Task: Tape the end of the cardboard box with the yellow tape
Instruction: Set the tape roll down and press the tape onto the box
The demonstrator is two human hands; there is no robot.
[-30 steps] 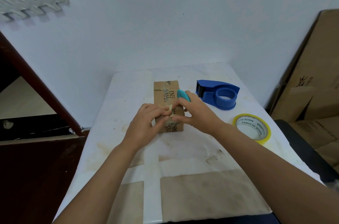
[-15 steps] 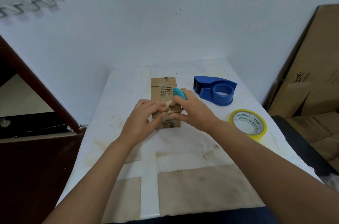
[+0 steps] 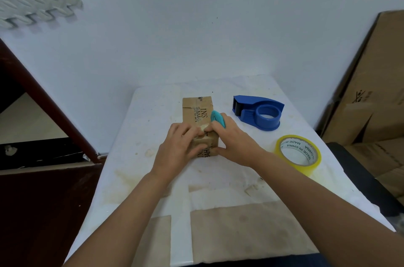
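Seemingly mid-task | brown printed cardboard box (image 3: 197, 111) mid-table | left hand (image 3: 181, 148) flat, pressing pale strip on near end | right hand (image 3: 232, 143) closed around teal cutter (image 3: 217, 118), steadying box | yellow tape roll (image 3: 297, 154) lying apart, right | smoothing left

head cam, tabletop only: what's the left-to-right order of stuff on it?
left hand → cardboard box → right hand with a teal tool → blue tape dispenser → yellow tape roll. Both hands press on the box's near end.

Box (image 3: 197, 107) mid-table (image 3: 140, 135); dispenser (image 3: 260, 112) right of it, tape roll (image 3: 298, 154) nearer
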